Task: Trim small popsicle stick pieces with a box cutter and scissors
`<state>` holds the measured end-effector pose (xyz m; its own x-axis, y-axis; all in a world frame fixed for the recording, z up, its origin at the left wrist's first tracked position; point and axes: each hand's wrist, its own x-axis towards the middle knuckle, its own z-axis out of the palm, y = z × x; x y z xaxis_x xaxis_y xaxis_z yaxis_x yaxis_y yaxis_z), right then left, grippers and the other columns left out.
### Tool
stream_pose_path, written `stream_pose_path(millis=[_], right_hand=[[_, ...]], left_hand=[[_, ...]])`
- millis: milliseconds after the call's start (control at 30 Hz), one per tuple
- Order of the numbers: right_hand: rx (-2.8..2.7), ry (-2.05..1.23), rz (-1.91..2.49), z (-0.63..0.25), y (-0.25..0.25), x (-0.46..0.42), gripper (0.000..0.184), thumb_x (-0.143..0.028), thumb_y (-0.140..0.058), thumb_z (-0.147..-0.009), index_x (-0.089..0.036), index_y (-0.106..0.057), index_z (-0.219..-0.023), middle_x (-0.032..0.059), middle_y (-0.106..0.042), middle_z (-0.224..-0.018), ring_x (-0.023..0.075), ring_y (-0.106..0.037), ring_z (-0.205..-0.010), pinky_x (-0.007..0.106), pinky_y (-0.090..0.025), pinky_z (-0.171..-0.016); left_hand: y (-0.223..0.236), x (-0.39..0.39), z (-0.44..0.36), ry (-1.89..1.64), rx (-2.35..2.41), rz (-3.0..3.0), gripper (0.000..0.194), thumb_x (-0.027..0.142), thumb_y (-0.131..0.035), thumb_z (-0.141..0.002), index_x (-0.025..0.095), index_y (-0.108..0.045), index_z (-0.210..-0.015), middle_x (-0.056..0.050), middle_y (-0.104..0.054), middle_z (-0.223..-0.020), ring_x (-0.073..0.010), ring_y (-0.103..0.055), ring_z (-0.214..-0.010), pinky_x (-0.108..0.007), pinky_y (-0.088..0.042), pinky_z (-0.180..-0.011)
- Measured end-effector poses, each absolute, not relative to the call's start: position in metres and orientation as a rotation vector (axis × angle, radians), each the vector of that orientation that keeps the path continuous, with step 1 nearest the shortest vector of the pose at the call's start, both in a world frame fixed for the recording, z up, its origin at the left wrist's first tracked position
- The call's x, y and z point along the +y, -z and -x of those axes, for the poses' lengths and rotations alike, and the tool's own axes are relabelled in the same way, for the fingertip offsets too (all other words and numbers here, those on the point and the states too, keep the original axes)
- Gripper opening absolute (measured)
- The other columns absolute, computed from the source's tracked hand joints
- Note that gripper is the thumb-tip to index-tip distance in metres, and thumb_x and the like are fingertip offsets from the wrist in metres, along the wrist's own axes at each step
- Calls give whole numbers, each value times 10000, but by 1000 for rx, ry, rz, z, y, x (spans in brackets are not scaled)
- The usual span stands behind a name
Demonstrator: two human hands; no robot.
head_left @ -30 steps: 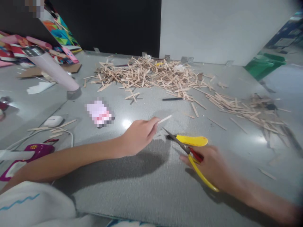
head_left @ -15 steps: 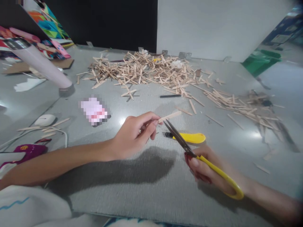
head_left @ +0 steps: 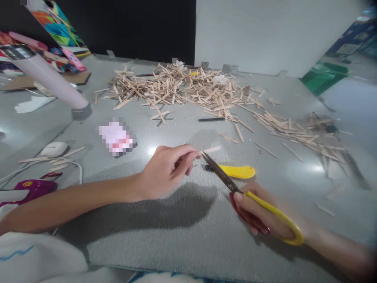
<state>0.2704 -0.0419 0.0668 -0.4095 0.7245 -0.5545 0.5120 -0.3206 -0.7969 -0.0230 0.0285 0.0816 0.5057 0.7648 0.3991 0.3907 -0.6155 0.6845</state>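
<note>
My left hand [head_left: 169, 167] pinches one end of a pale wooden craft stick [head_left: 212, 149] between thumb and fingers, with the rest pointing right. My right hand [head_left: 256, 210] grips a pair of scissors [head_left: 224, 177] with one yellow and one red handle. The dark blades reach up and left, their tips at the stick close to my left fingertips; whether they touch it I cannot tell. Behind the blades lies a yellow utility knife [head_left: 238, 171] on the grey table [head_left: 141, 239].
A large pile of craft sticks [head_left: 173, 88] spreads along the back, trailing right. A black pen-like tool [head_left: 212, 119] lies before it. Left are a blurred pink-white item [head_left: 116, 137], a pale tumbler [head_left: 53, 78], a white mouse [head_left: 54, 149] and a purple tool [head_left: 33, 188].
The scissor blades have drawn closer together, with their tips shifted slightly left towards my left fingertips. The stick has turned, now showing a narrower side. My left hand has hardly moved.
</note>
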Motion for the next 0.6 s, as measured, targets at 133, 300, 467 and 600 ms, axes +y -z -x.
stream_pose_path(millis=[133, 300, 467, 600], right_hand=[[-1682, -1766, 1718, -266, -74, -44, 861, -1061, -466, -850, -233, -481, -613, -38, -481, -452, 62, -382, -369, 189, -352, -389], [-1698, -1813, 1668, -257, -77, -46, 873, -1052, -426, -877, -235, -443, -570, -45, -438, -452, 56, -379, -361, 182, -334, -375], [-1631, -1895, 1572, -261, -71, -48, 823, -961, -488, -947, -235, -452, -562, -42, -429, -422, 68, -379, -332, 183, -285, -331], [-1547, -2041, 1430, -266, -60, -46, 821, -855, -507, -1022, -231, -436, -493, -23, -420, -349, 73, -350, -285, 191, -263, -309]], left_hand=[[-80, 27, 22, -942, 937, -2221, 303, 163, -516, -1136, 179, -653, -866, 60, -666, -616, -47, -502, -452, -168, -365, -465], [-76, 25, 22, -946, 924, -2169, 301, 195, -495, -1153, 183, -660, -902, 53, -680, -632, -53, -483, -436, -177, -387, -468], [-73, 25, 20, -950, 911, -2156, 262, 212, -495, -1153, 181, -675, -966, 44, -692, -637, -60, -490, -435, -185, -395, -472], [-70, 26, 19, -949, 918, -2096, 238, 261, -492, -1168, 178, -679, -1046, 31, -709, -673, -69, -539, -464, -185, -417, -485]])
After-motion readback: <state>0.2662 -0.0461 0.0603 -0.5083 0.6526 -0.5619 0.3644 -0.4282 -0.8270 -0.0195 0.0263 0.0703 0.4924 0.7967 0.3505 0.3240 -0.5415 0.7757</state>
